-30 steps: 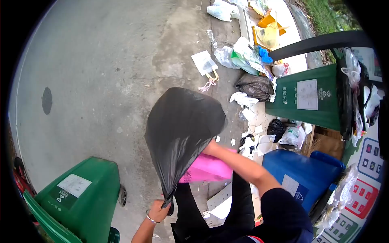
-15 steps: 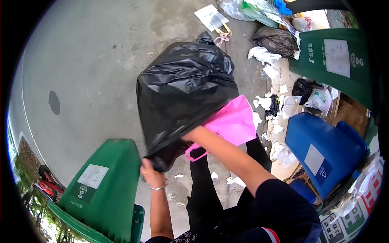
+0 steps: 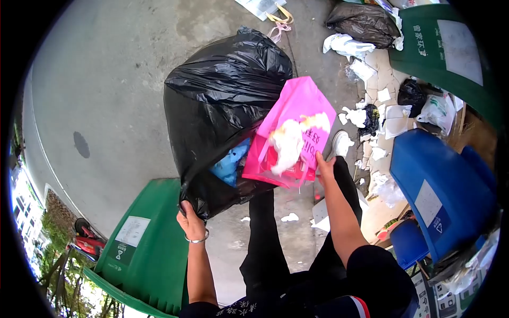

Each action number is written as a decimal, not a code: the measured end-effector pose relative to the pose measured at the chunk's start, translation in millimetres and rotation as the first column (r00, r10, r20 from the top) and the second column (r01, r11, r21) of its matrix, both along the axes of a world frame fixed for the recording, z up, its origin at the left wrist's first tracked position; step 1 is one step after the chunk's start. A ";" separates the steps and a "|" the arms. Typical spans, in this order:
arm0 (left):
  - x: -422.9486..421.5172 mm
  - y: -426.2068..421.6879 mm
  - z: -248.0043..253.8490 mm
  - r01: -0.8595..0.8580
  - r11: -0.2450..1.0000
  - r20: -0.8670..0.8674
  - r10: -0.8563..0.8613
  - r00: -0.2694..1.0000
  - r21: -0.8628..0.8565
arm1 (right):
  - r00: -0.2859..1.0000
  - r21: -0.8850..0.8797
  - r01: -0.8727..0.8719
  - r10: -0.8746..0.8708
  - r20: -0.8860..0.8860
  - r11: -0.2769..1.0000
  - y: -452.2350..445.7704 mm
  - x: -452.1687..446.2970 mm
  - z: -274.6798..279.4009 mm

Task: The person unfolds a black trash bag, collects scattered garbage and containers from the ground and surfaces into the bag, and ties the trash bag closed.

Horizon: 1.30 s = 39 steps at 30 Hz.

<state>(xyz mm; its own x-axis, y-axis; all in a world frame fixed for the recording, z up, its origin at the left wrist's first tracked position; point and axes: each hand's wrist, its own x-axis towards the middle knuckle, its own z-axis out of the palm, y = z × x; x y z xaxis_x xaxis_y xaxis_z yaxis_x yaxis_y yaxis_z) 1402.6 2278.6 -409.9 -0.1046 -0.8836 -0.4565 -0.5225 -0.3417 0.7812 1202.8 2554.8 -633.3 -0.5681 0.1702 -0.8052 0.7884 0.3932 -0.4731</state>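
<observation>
A large black garbage bag lies bulging in front of me, its mouth facing me. My left hand, with a bracelet at the wrist, grips the edge of that mouth. Inside the opening a blue plastic bag shows. My right hand holds the side of a pink paper bag, which is tilted at the black bag's opening. White crumpled tissue and some red items are at the pink bag's open end. Small bits hang below it.
A green bin lies to the left, close to my left arm. On the right are a blue bin and a green bin. Loose paper, cardboard and a dark tied bag litter the ground there.
My right hand has come out of the black bag area and moved to the pink bag, which has turned and shows its contents. The black bag's mouth has opened wider. The view has shifted.
</observation>
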 end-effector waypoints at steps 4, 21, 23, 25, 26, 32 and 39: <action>7.4 3.2 -8.5 0.062 0.996 -0.002 -0.062 0.998 -0.060 | 0.927 -0.313 0.336 -0.253 0.275 0.888 -46.8 -10.9 -27.6; 23.3 -35.2 30.8 0.296 0.946 0.133 -0.278 0.951 -0.137 | 0.136 -0.326 -0.945 0.902 -0.410 -0.005 -143.8 109.6 134.5; 34.4 -28.3 33.7 0.180 0.960 0.168 -0.145 0.975 -0.213 | -0.125 -0.127 -0.954 0.742 -0.659 -0.273 -200.4 124.2 127.0; 56.6 -17.8 30.3 0.111 0.964 0.171 -0.070 0.983 -0.243 | -0.128 -0.249 -0.926 0.855 -0.502 -0.284 -252.2 138.4 110.7; 63.6 -14.5 33.1 0.104 0.961 0.205 -0.052 0.977 -0.255 | -0.153 -0.241 -0.925 0.867 -0.475 -0.295 -270.0 145.0 96.8; 70.2 -8.0 28.6 0.065 0.990 0.195 -0.090 0.977 0.127 | -0.203 -0.349 -0.867 0.891 -0.407 -0.356 -278.2 119.5 69.8; 57.7 -38.0 4.4 0.029 0.998 -0.102 -0.036 0.994 -0.064 | 0.415 0.405 -0.649 0.745 -0.522 0.644 -80.7 50.6 70.3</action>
<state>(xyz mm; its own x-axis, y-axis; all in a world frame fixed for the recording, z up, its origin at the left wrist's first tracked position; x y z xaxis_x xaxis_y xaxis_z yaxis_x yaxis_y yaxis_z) 1460.2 2240.6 -405.5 -0.1774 -0.9052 -0.3862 -0.4483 -0.2750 0.8505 1253.4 2474.0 -563.0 -0.8596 -0.4515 -0.2392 -0.2302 0.7602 -0.6076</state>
